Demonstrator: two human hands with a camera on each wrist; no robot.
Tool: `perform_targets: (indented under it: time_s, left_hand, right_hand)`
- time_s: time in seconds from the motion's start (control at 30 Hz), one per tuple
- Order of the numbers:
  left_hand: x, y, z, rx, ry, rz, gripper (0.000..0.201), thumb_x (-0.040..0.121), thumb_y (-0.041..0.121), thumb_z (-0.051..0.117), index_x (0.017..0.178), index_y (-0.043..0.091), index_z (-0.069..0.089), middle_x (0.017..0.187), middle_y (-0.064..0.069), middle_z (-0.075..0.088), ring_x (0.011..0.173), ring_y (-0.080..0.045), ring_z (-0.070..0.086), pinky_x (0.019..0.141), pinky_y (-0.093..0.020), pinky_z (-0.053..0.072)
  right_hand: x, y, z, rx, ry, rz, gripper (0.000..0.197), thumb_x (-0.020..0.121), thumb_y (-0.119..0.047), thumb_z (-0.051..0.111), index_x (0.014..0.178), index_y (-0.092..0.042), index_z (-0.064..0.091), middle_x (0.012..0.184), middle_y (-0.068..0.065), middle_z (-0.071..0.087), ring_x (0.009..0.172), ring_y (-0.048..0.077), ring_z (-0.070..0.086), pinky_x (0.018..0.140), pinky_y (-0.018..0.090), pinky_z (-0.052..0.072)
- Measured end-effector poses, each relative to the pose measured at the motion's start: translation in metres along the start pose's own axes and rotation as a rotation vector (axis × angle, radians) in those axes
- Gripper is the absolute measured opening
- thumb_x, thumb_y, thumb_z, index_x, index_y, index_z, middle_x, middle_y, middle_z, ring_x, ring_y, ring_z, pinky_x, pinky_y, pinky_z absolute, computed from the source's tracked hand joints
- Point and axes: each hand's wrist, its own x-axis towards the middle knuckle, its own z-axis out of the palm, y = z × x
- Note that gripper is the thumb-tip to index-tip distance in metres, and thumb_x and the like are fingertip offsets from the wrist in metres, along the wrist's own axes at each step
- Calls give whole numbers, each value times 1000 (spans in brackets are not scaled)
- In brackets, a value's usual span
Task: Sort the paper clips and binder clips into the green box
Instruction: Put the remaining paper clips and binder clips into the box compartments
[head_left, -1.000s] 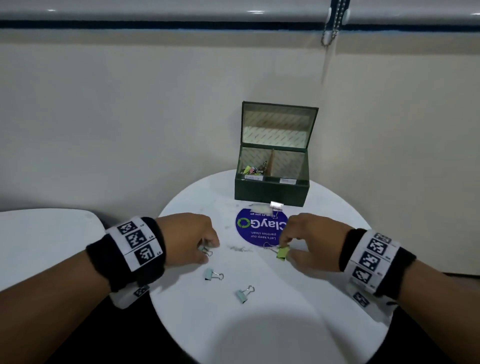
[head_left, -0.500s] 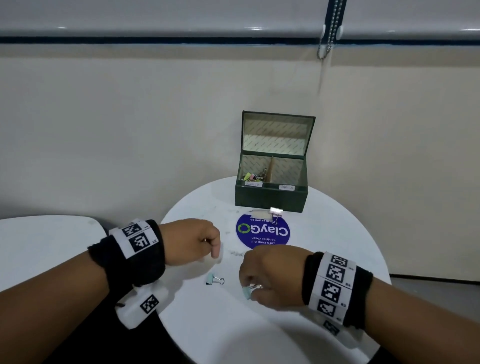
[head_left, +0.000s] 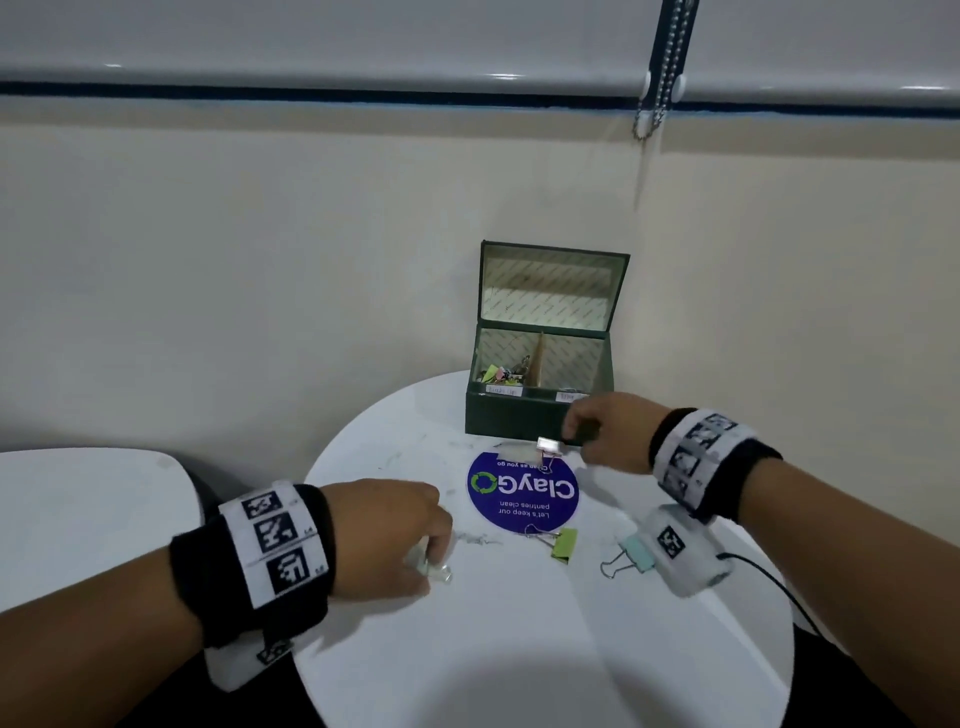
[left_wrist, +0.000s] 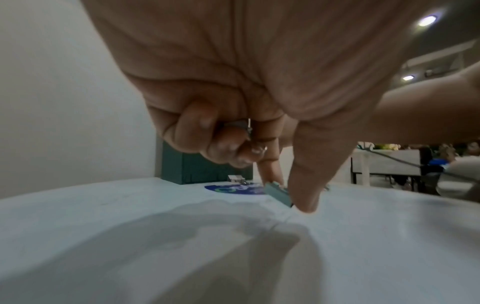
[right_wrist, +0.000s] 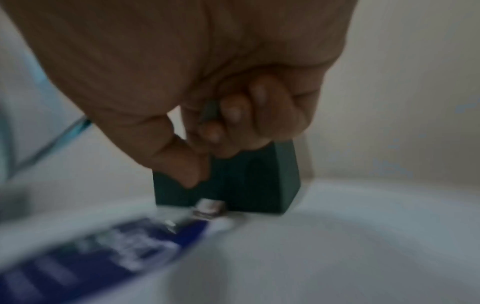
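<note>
The left hand (left_wrist: 259, 86) has its thumb and forefinger pointed down at the round white table (head_left: 519, 649), pinching a pale teal binder clip (left_wrist: 278, 192) just above the surface; its other fingers (left_wrist: 197, 131) are curled into the palm around a second small clip, of which only a grey edge and a wire tip show. From the head view this hand (head_left: 384, 535) sits low over the table's left side, and the clip peeks out under the knuckles. The right hand (right_wrist: 207, 72) is blurred; its fingers are curled inward and something small and dark sits among them, but I cannot tell what it is or whether it is truly gripped. That hand (head_left: 608, 431) hovers at the front right corner of the green box (head_left: 514, 421), just beside a white binder clip (head_left: 549, 445) that lies on the table against the box's front wall. The box stands open at the far edge of the table, lid upright, with a divider inside; coloured clips fill its left compartment. A round blue ClayGo sticker (head_left: 522, 491) lies in front of it. A lime green binder clip (head_left: 563, 544) lies at the sticker's near edge, and a mint binder clip (head_left: 636, 553) lies to its right, partly under the right wrist camera
</note>
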Motion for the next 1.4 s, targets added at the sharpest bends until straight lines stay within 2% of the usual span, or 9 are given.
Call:
perform_targets:
  time_s: [0.13, 0.37, 0.67, 0.87, 1.03, 1.13, 1.2, 1.3, 1.4]
  left_hand:
    - [35, -17, -33, -51, 101, 8, 23, 85, 48, 66, 102, 32, 62, 92, 13, 46, 76, -4, 44, 71, -23, 35]
    - [113, -38, -85, -215, 429, -148, 19, 87, 41, 68, 100, 31, 58, 92, 11, 52, 79, -7, 51, 69, -26, 40]
    - [167, -40, -87, -398, 537, -296, 20, 89, 28, 69, 107, 23, 61, 106, -1, 60, 89, -19, 57, 74, -26, 42]
    - [168, -49, -92, -530, 548, -310, 42, 90, 16, 60, 132, 18, 57, 119, 2, 67, 104, -18, 63, 86, -24, 47]
    - [134, -43, -80, -417, 625, -271, 22, 94, 14, 57, 109, 26, 67, 111, 7, 62, 96, -13, 61, 82, -21, 42]
    - [105, -30, -69, -399, 571, -244, 12, 92, 19, 62, 96, 29, 66, 98, 10, 59, 88, -12, 59, 77, -21, 41]
    - [87, -19, -59, -370, 465, -213, 11, 91, 22, 63, 99, 29, 67, 95, 12, 62, 87, -10, 59, 77, -22, 44]
    - [69, 0, -40, -248, 312, -145, 19, 91, 27, 62, 110, 29, 66, 103, 10, 64, 93, -11, 60, 83, -27, 50]
    - [63, 21, -25, -154, 183, -70, 27, 93, 32, 60, 120, 30, 61, 118, 7, 60, 106, -14, 58, 92, -30, 52]
  right_hand:
    - [7, -18, 8, -430, -77, -148, 51, 94, -15, 56, 138, -41, 49, 136, -8, 59, 120, 21, 59, 99, 37, 52]
    - [18, -21, 24, -665, -24, -176, 32, 94, -32, 61, 125, -27, 55, 111, 3, 66, 98, 27, 66, 85, 36, 56]
    - [7, -21, 0, -134, 110, -150, 27, 81, -32, 68, 105, -27, 56, 92, -6, 62, 83, 18, 61, 72, 30, 56]
    - [28, -25, -18, 298, 330, -59, 21, 90, -27, 65, 108, -27, 54, 100, -3, 59, 86, 16, 60, 70, 28, 51]
    - [55, -42, -23, 384, 369, 51, 19, 91, -30, 60, 107, -23, 55, 95, 1, 62, 84, 20, 62, 73, 34, 55]
    - [64, -63, -20, 296, 352, 24, 23, 91, -25, 58, 108, -11, 64, 96, 6, 65, 86, 23, 62, 68, 29, 48]
    - [67, -69, -18, 235, 311, 11, 29, 92, -24, 58, 116, -9, 65, 110, 11, 68, 99, 26, 64, 81, 33, 51]
    - [65, -63, -19, 233, 253, 1, 53, 94, -26, 61, 143, -14, 47, 140, 6, 56, 124, 23, 55, 102, 34, 47]
    - [50, -52, -25, 333, 295, -50, 54, 92, -22, 64, 143, -21, 48, 143, 2, 53, 123, 19, 56, 96, 34, 52]
